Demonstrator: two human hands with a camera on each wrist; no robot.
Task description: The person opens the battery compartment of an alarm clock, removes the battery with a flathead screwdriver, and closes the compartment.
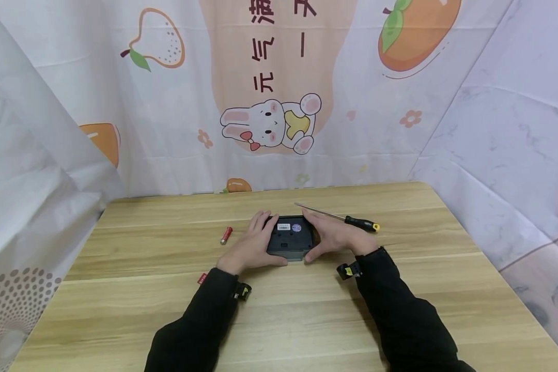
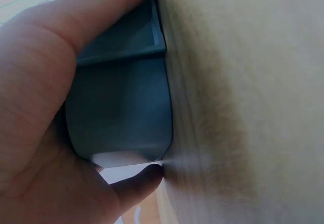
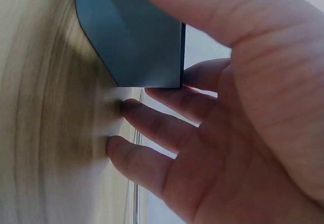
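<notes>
A dark box-shaped plastic device (image 1: 290, 240) lies on the wooden table, its face with a white barcode label and a round purplish sticker turned up. My left hand (image 1: 251, 245) grips its left end, thumb along the near side and fingers at the far left. From the right, my right hand (image 1: 332, 235) holds the other end, with the thumb at the near corner and fingertips at the far edge. In the left wrist view the device's end wall (image 2: 119, 107) sits between thumb and fingers. In the right wrist view some fingertips touch the table.
A red battery (image 1: 226, 235) lies on the table (image 1: 121, 299) left of the device. Behind my right hand rests a screwdriver (image 1: 362, 223) with a black and yellow handle, its shaft pointing left. A printed curtain (image 1: 167, 129) hangs behind the table.
</notes>
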